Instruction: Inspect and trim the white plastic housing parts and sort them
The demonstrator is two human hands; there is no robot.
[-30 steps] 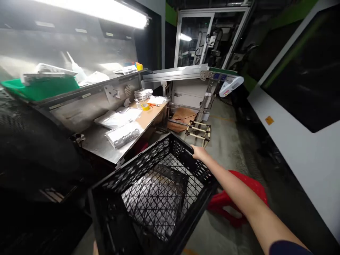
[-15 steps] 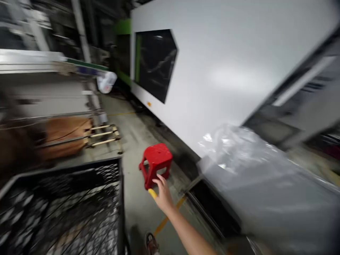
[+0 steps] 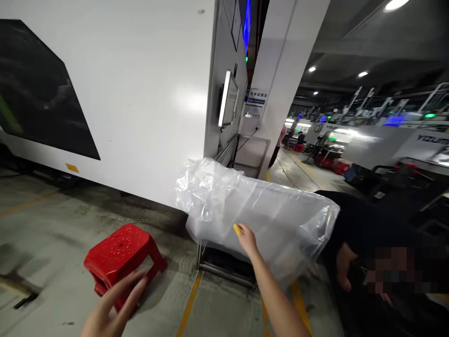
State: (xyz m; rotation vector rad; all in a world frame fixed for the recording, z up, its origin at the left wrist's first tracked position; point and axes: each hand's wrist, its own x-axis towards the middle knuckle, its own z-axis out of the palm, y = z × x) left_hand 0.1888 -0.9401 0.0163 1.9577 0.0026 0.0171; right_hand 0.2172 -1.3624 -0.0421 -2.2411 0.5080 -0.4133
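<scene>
Nearest to us, low in the view, is our left hand (image 3: 114, 309), its fingers spread and parted from the thumb, slightly blurred; it overlaps the red stool (image 3: 121, 252) beyond it, and we cannot tell whether the fingertips touch it. Our right hand (image 3: 246, 238) reaches further forward, well apart from the left; its thumb and fingers are closed on a small yellow piece (image 3: 237, 229), which juts from the grip in front of the plastic sheeting (image 3: 259, 210); the piece is too small for us to say what it is, or whether it meets the plastic. The stool stands upright on the grey floor (image 3: 224, 309), its top dotted with raised marks; to its right, the crumpled, translucent sheeting drapes over a low metal frame (image 3: 228, 264). At our right a person in dark clothing (image 3: 351, 224) bends low beside the sheeting, one bare hand (image 3: 345, 269) hanging down; yellow lines (image 3: 189, 304) cross the floor near the frame. Behind stool and sheeting rises a large white machine (image 3: 140, 93) with a dark window (image 3: 42, 89); a pale-framed screen (image 3: 229, 100) is mounted on its side, near a pale pillar (image 3: 280, 61); farther off, another person (image 3: 280, 140) stands partly hidden by the pillar, and more machines (image 3: 379, 142) line the hall under round ceiling lights (image 3: 396, 4).
</scene>
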